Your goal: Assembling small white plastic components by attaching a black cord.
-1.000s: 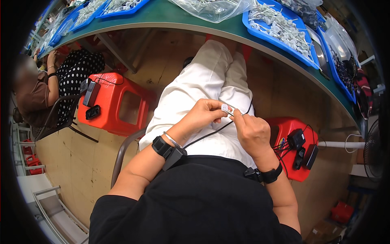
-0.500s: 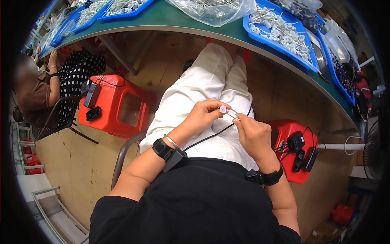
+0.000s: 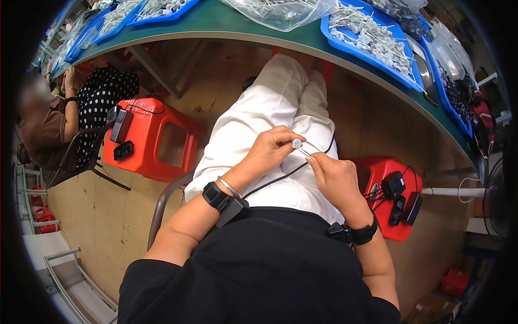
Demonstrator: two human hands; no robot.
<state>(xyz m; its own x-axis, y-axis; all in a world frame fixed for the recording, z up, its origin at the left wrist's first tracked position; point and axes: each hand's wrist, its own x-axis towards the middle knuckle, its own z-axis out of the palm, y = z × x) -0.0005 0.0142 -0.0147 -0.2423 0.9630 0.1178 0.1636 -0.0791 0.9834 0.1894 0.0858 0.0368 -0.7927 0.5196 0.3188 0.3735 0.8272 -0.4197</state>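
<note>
With fingers (image 3: 285, 135) of left hand (image 3: 265, 152), pinching small translucent whitish plastic piece (image 3: 296, 143) near frame centre; with right hand (image 3: 335, 175), grasping slender silvery rods (image 3: 305, 153).

Two bare hands (image 3: 267, 153) (image 3: 335, 175), one small translucent white plastic piece (image 3: 297, 143), two black wrist straps (image 3: 215, 195) (image 3: 364, 234), two nearby red plastic stools (image 3: 147, 117) (image 3: 376, 168), one green-topped table (image 3: 226, 24), at least four blue plastic trays (image 3: 372, 63) (image 3: 162, 17), one round black fan (image 3: 496, 208) and one seated, brown-shirted co-worker (image 3: 46, 127).

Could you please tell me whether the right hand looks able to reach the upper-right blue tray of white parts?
Probably, with a stretch: the blue tray on the green table looks uncovered, though the right hand grips thin prongs.
</note>
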